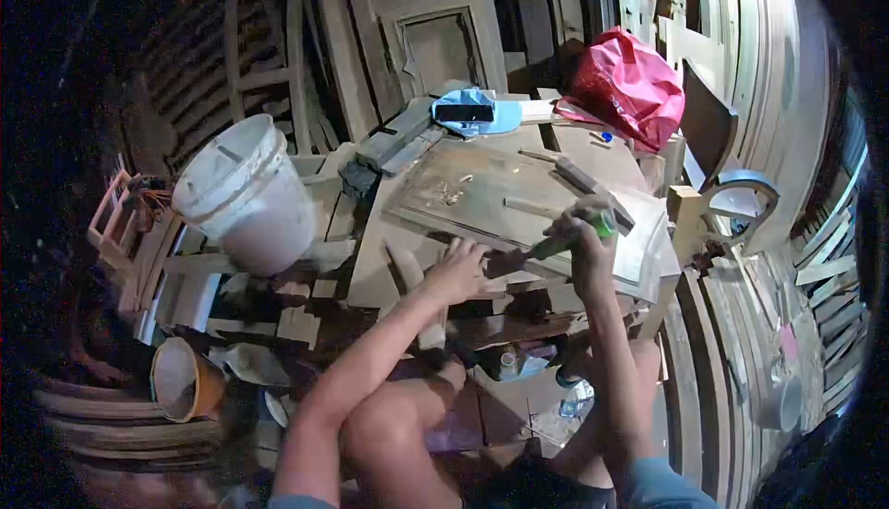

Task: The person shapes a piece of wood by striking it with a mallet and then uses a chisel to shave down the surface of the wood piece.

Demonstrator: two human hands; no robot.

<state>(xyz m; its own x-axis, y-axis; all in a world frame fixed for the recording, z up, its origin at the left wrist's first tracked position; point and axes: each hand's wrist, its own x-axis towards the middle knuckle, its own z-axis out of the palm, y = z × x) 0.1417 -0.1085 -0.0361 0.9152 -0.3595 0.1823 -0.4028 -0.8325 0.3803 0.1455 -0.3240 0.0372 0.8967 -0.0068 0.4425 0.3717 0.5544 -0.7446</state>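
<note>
My right hand (pixel 585 236) is wrapped around a green-handled tool (pixel 552 244). Its flat brownish end points left toward my other hand, and I cannot make out its exact kind. My left hand (pixel 458 270) has its fingers curled down at the near edge of the work surface, close to that end. What those fingers grip, if anything, is hidden. A wooden strip (pixel 405 266) lies just left of the hand. Beyond both hands is a framed wooden panel (pixel 491 178), with light wood shavings (pixel 450 196) and a thin wooden stick (pixel 532 207) on it.
A dark wooden block (pixel 593 194) lies slanted on the panel's right side. Behind stand a blue cap (pixel 500 114) and a red plastic bag (pixel 625 87). A white bucket (pixel 250 196) is at left, an orange-sided bucket (pixel 188 381) lower down. Stacked boards (pixel 718 351) line the right.
</note>
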